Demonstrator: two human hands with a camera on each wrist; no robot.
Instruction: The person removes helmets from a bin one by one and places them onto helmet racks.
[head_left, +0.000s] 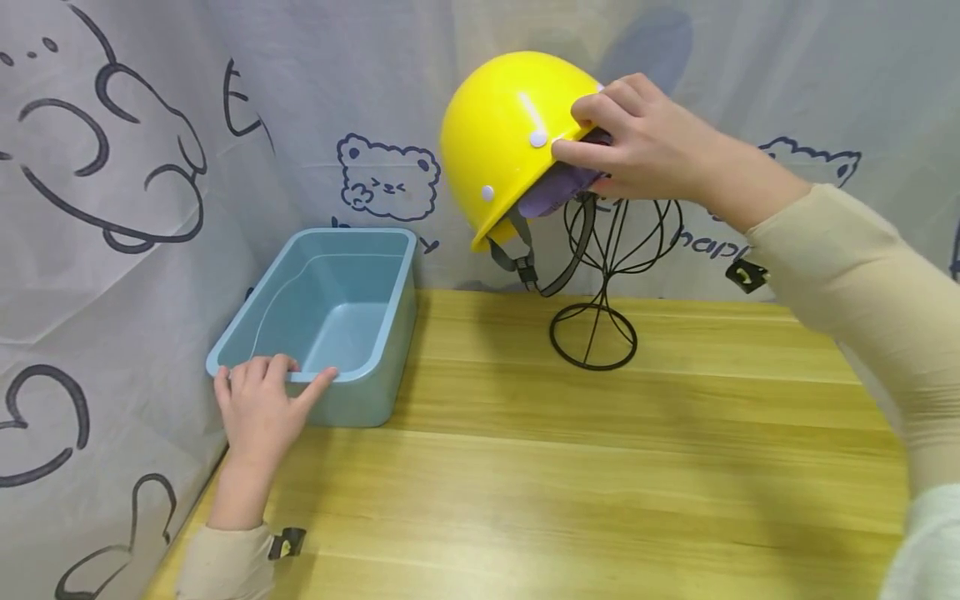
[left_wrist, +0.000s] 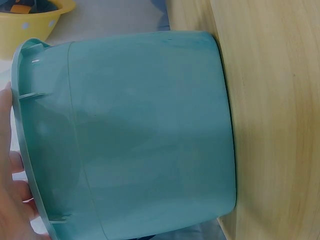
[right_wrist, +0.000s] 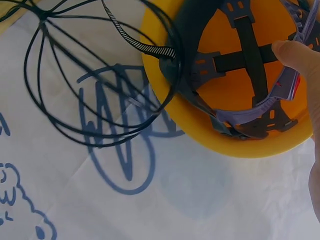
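A yellow hard hat (head_left: 510,125) hangs tilted in the air, gripped at its rim by my right hand (head_left: 637,142). In the right wrist view the thumb reaches inside the shell, against the dark suspension straps (right_wrist: 245,60). A grey chin strap (head_left: 558,287) dangles below the hat. Just beneath and to the right stands a black wire head stand (head_left: 606,271), its top partly hidden by the hand. My left hand (head_left: 258,408) holds the near rim of a blue-green plastic bin (head_left: 393,333), fingers over the edge and thumb spread along it.
The bin sits at the left of a wooden table (head_left: 525,467), close to a patterned curtain (head_left: 112,275) on that side. Another patterned curtain (head_left: 300,108) hangs behind the table. Dark wrist bands (head_left: 288,543) show at the sleeves.
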